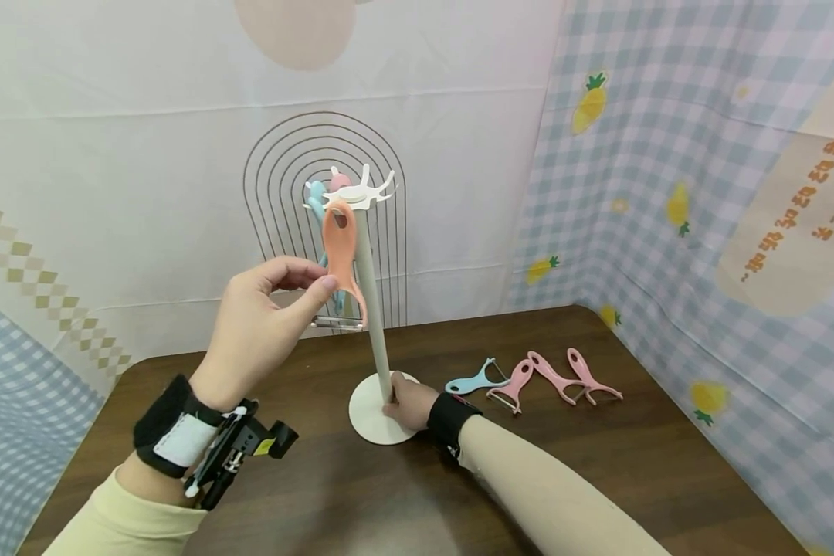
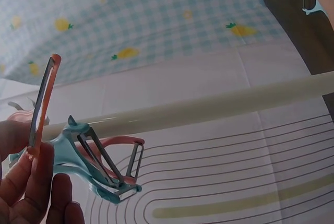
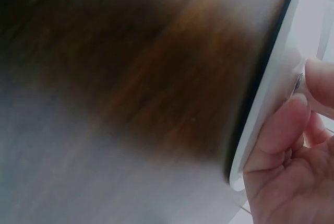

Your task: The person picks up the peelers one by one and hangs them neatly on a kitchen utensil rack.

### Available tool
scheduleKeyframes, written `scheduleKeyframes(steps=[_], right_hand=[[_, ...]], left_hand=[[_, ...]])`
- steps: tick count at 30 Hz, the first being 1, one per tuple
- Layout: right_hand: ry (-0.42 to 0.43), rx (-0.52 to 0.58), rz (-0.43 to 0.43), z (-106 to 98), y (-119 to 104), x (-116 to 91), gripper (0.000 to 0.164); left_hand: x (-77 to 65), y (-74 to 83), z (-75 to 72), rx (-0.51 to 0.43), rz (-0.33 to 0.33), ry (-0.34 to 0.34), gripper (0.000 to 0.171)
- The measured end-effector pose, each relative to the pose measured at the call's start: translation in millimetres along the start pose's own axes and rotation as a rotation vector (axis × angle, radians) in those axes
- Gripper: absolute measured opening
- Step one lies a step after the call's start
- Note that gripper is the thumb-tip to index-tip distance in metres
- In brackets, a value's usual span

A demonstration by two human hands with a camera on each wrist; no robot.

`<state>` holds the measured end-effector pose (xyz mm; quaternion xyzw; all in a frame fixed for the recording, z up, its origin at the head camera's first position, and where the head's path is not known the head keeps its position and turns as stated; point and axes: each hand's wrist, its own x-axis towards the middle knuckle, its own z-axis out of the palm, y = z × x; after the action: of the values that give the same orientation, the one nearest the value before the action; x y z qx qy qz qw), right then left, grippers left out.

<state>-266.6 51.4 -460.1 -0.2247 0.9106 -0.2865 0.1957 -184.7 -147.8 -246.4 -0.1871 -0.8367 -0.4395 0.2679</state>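
Observation:
My left hand (image 1: 260, 316) pinches an orange Y-shaped peeler (image 1: 340, 243) between thumb and fingers, its handle up and its blade down. The holed handle end is close to the hooks of a white stand (image 1: 364, 193); whether it touches one I cannot tell. Blue peelers (image 2: 78, 156) and a pink peeler (image 2: 136, 141) hang on the stand, partly behind the orange one. My right hand (image 1: 411, 401) holds the foot of the stand's pole, just above the round base (image 3: 279, 93). In the right wrist view, thumb and fingers close round the pole.
On the brown table (image 1: 306, 463), right of the stand, lie a blue peeler (image 1: 469, 384) and several pink ones, among them a pink peeler (image 1: 517, 380) beside it. A white cloth with curved lines hangs behind; a checked cloth (image 1: 639, 154) borders the right side.

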Motion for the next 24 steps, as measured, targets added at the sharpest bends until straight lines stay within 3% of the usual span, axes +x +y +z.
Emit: scheduleKeyframes(steps=[10, 16, 20, 24], right_hand=[[-0.038, 0.088, -0.077, -5, 9, -11, 0.025], [-0.009, 0.102, -0.088, -22, 13, -26, 0.029], [0.056, 0.015, -0.119, -42, 24, -37, 0.027], [0.134, -0.153, -0.139, -61, 40, -46, 0.025]], left_hand=[[-13.5, -11.0, 0.8, 0.023, -0.021, -0.002, 0.020], [-23.1, -21.8, 3.1, 0.019, -0.045, 0.012, 0.019], [-31.8, -37.4, 9.7, -0.001, -0.081, 0.003, 0.020], [-43.6, -63.0, 26.0, -0.032, -0.153, -0.086, 0.030]])
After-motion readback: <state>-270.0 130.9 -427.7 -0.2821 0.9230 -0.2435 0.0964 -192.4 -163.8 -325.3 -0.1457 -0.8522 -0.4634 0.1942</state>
